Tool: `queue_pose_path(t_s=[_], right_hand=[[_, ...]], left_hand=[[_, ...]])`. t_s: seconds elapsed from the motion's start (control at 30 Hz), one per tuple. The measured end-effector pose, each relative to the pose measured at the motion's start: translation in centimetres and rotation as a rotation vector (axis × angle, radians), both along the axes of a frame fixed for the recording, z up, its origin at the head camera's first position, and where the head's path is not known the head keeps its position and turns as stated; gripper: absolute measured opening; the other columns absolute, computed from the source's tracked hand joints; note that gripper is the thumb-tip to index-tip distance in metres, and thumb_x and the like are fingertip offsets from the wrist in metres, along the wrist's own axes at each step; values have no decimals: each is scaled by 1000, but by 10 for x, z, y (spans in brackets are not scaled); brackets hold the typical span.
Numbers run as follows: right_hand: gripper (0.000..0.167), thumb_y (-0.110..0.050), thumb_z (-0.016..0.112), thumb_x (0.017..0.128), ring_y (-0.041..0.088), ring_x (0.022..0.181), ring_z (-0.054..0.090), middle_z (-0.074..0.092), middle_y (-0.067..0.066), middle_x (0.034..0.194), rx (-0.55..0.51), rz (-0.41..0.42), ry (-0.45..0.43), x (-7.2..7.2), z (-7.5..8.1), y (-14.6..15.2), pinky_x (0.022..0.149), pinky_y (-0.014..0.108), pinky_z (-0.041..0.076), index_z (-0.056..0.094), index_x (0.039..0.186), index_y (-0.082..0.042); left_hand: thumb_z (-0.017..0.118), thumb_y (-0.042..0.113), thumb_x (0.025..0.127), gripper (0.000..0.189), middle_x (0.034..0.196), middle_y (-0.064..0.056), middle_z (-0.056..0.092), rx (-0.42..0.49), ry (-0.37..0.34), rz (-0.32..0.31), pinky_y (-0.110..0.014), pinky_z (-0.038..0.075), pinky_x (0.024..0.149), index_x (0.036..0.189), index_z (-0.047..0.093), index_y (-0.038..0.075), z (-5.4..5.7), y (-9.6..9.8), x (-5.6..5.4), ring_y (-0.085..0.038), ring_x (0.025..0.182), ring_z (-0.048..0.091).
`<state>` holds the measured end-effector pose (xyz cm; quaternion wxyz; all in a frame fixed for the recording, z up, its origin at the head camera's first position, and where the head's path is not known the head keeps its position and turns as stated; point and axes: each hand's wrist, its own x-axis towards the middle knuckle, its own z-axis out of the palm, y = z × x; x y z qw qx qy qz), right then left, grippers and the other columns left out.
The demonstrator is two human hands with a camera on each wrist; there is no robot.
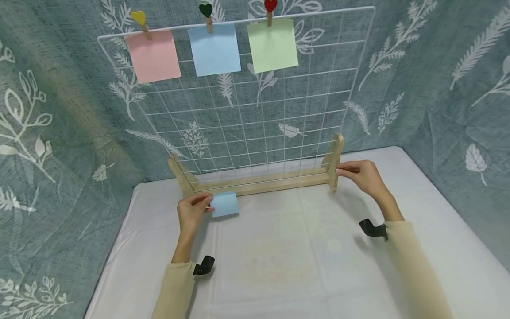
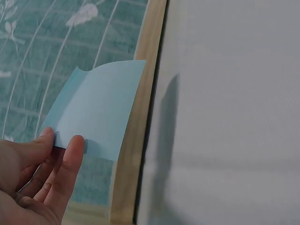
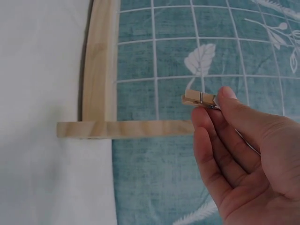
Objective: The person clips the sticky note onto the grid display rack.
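My left hand [image 1: 192,212] pinches a blue paper note [image 1: 225,204] by its edge, low before the left end of the wooden stand. In the left wrist view the note [image 2: 101,103] curves slightly, held between thumb and fingers. At the stand's right foot [image 1: 335,161], my right hand [image 1: 363,175] pinches a small wooden clothespin [image 3: 194,97], its jaws pointing away from the fingertips. A white wire grid [image 1: 259,106] rises from the stand. Along its top wire hang a pink note [image 1: 154,57], a blue note [image 1: 215,51] and a green note [image 1: 274,46], each under a heart-topped clothespin.
The stand's wooden base bar [image 1: 267,182] runs across the back of a white-covered table [image 1: 271,248]. Patterned teal curtains [image 1: 438,88] surround the table behind and at both sides. Black wrist mounts [image 1: 373,229] stick out from both sleeves.
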<state>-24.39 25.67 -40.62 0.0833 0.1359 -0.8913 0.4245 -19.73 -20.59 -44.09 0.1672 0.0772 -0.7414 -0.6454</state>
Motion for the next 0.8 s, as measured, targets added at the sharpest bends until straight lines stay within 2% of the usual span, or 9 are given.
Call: queue_pose_path(t_s=[0.3,0.57,0.8], right_hand=[[33,-24,67,96,36,97,68,70,23,109,0,6,6,-3,13,-4,83,51,59,71,114,4],[30,-20,67,96,34,93,69,71,22,106,16,9,39,-4,18,-10,78,41,61,72,112,4],[32,-23,67,96,38,99,66,70,23,107,-2,10,42,-7,27,-15,85,53,58,71,113,3]], left_hand=[[71,-6,86,15,85,-19,69,-4,24,-76,-24,62,55,98,70,-16,11,31,-10,-7,56,64],[72,-3,86,14,88,-25,69,-12,67,-154,-26,62,55,96,72,-13,15,55,-13,-7,53,65],[70,-7,87,11,90,-27,68,-1,94,-193,-26,62,56,95,72,-14,25,77,-18,-8,54,65]])
